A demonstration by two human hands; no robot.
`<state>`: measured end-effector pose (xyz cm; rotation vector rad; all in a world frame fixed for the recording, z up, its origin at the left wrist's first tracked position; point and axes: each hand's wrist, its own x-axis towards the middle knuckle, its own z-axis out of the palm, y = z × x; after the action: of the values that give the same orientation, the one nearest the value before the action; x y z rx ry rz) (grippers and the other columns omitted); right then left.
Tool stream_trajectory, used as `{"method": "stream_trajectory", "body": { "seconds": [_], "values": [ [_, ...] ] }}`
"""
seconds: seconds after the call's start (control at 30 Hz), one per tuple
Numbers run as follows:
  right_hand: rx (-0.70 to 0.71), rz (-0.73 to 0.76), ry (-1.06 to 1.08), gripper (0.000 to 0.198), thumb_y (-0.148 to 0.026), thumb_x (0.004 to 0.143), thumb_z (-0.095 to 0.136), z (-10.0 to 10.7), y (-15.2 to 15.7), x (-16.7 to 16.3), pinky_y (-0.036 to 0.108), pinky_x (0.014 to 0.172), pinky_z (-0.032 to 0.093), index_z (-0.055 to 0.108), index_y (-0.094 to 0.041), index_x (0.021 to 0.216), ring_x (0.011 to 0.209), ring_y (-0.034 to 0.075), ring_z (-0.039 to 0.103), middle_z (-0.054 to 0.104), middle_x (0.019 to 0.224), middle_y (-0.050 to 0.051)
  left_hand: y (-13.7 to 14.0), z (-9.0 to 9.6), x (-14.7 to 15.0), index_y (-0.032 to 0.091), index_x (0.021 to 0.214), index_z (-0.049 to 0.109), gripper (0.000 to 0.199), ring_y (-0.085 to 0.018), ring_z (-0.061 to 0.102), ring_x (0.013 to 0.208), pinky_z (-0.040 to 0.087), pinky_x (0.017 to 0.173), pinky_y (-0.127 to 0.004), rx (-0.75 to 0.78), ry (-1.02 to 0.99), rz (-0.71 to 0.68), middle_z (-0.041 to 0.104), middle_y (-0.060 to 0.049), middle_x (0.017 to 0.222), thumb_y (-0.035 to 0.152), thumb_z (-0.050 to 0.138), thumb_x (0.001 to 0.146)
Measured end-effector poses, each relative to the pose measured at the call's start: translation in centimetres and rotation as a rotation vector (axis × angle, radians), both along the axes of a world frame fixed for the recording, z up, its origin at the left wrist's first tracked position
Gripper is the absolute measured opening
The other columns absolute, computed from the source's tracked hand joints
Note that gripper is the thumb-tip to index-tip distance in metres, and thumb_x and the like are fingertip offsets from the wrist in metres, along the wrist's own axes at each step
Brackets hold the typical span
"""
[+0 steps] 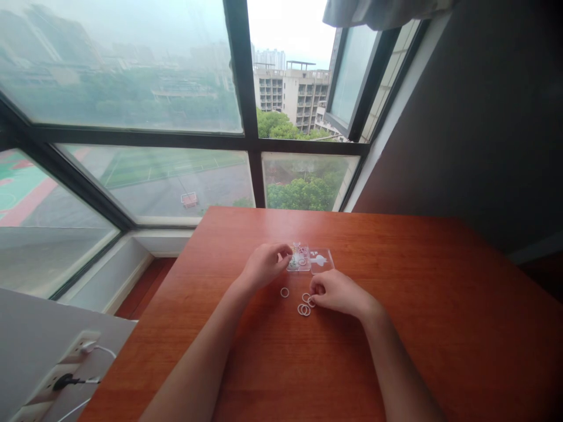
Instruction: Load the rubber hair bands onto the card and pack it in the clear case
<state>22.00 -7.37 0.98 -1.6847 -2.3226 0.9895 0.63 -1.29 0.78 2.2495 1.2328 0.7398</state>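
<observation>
A small clear plastic box (303, 267) lies on the table with its hinged lid (323, 269) folded open to the right; the lid bears a white print. Small pale and coloured bits sit inside the box, too small to name. My left hand (266, 264) is closed, its curled fingertips at the box's left edge. In front of the box lie several pale rings (303, 310), partly overlapping, and a single ring (284, 292) apart to the left. Thumb and fingers of my right hand (338, 292) pinch at a ring (311, 303) on the right of the group.
The reddish-brown wooden table (440, 305) reaches to a dark-framed window (257, 143) with one pane swung open. A dark wall (475, 117) stands at the right. Power sockets (65, 369) with plugs and cables are low on the left.
</observation>
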Motion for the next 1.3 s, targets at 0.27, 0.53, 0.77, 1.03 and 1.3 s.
{"method": "stream_trajectory", "body": {
  "seconds": [0.27,0.53,0.77,1.03,1.3],
  "values": [
    [0.196,-0.143,0.094,0.006,-0.021,0.075,0.062,-0.5,0.6,0.1,0.021,0.054,0.031,0.066,-0.021,0.071,0.059,0.011,0.054,0.063,0.064,-0.003,-0.2,1.0,-0.3,0.017,0.081,0.07,0.017,-0.011,0.054,0.061,0.037,0.057,-0.02,-0.041,0.028,-0.046,0.068,-0.002,0.072,0.021,0.054,0.081],
    [0.47,-0.484,0.138,0.012,-0.029,0.082,0.057,-1.9,2.1,-0.9,0.023,0.058,0.034,0.067,-0.023,0.083,0.057,0.013,0.054,0.058,0.058,-0.003,-0.9,2.3,-1.1,0.019,0.073,0.07,0.015,-0.011,0.055,0.057,0.034,0.053,-0.02,-0.144,0.199,-0.096,0.068,-0.001,0.07,0.017,0.055,0.075],
    [0.508,-0.495,0.121,0.014,-0.031,0.082,0.057,-2.4,2.2,-1.1,0.023,0.059,0.035,0.069,-0.023,0.084,0.056,0.014,0.054,0.059,0.057,-0.003,-1.9,2.6,-1.0,0.023,0.07,0.071,0.014,-0.011,0.052,0.053,0.028,0.048,-0.02,-0.261,0.322,-0.173,0.066,0.003,0.064,0.012,0.063,0.066],
    [0.551,-0.501,0.116,0.018,-0.032,0.084,0.055,-2.6,2.3,-0.5,0.024,0.061,0.038,0.072,-0.023,0.087,0.057,0.014,0.055,0.06,0.059,-0.002,-1.9,1.8,-0.5,0.024,0.065,0.072,0.013,-0.012,0.053,0.052,0.027,0.048,-0.021,-0.238,0.393,-0.166,0.066,0.001,0.06,0.013,0.066,0.063],
    [0.547,-0.469,0.108,0.02,-0.031,0.084,0.055,-2.4,2.3,-0.4,0.024,0.061,0.038,0.072,-0.023,0.089,0.058,0.015,0.055,0.062,0.06,-0.001,-1.9,1.1,-0.1,0.021,0.06,0.068,0.012,-0.011,0.047,0.048,0.026,0.047,-0.022,-0.188,0.374,-0.198,0.063,0.0,0.057,0.009,0.063,0.062]
  ]
}}
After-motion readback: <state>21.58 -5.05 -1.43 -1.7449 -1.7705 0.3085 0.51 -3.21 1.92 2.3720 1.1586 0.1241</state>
